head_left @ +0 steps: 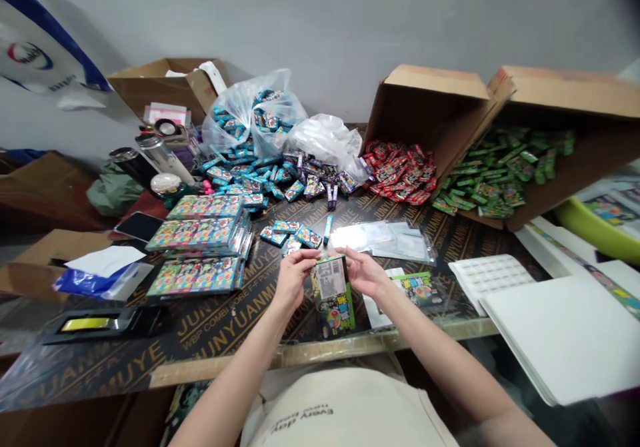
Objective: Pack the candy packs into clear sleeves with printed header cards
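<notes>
Upright near the table's front edge is a flat black and green printed packet [335,310] with a pale grey panel on its upper part. My left hand [295,277] pinches its top left corner. At the top right corner, the fingers of my right hand [366,274] are closed on the same packet. Just beyond it lie several small blue boxes [306,236] and clear plastic sleeves [383,240]. To the right of my right hand, another green printed packet [419,288] lies flat on the table.
Stacked printed packs [195,234] stand on the left, near a tape dispenser [100,325]. Behind are piled blue boxes [240,177], purple boxes [315,184], and cartons spilling red boxes [400,174] and green boxes [495,174]. White sheets [565,327] lie at right.
</notes>
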The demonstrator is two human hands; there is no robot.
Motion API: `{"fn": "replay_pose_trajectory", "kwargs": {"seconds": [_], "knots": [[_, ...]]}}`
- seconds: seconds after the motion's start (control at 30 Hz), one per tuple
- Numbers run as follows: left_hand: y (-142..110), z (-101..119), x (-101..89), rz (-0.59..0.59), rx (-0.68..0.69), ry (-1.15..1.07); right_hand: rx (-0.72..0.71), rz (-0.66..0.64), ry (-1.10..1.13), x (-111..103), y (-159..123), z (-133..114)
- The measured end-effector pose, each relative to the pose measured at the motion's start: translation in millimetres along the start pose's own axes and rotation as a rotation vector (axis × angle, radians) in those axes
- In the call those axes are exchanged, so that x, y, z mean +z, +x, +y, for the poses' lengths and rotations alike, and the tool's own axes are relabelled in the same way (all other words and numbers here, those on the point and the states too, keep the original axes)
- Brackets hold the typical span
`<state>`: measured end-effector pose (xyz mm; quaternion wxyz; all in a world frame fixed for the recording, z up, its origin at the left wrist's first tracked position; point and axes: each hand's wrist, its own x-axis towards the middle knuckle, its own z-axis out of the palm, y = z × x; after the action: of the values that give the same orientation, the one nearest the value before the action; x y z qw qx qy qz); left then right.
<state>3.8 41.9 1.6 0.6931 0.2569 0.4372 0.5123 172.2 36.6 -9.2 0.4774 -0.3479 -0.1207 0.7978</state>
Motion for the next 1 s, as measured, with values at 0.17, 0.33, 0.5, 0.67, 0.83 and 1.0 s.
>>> {"fn": "replay_pose_trajectory", "kwargs": {"seconds": [0.17, 0.33, 0.5, 0.67, 0.83, 1.0], "knots": [[4, -4, -6.3, -0.027, -0.015, 0.016, -0.024, -0.039, 0.059, -9, 0, 4], [1, -12, -4.7, -0.063, 0.05, 0.072, -0.017, 0.055, -0.148, -4, 6, -1], [-5, 2, -1.7, -0.102, 0.254, 0.292, -0.475, 0.073, -0.552, -4, -7, 3], [-1, 20, 2.0, -0.19, 0.329, 0.686, -0.661, 0.104, -0.773, -7, -21, -1], [7, 26, 8.9, -0.242, 0.245, 0.766, -0.608, 0.076, -0.873, -4, -15, -14], [4, 30, 14.6, -0.254, 0.267, 0.825, -0.582, -0.021, -0.968, -3, -13, -24]]}}
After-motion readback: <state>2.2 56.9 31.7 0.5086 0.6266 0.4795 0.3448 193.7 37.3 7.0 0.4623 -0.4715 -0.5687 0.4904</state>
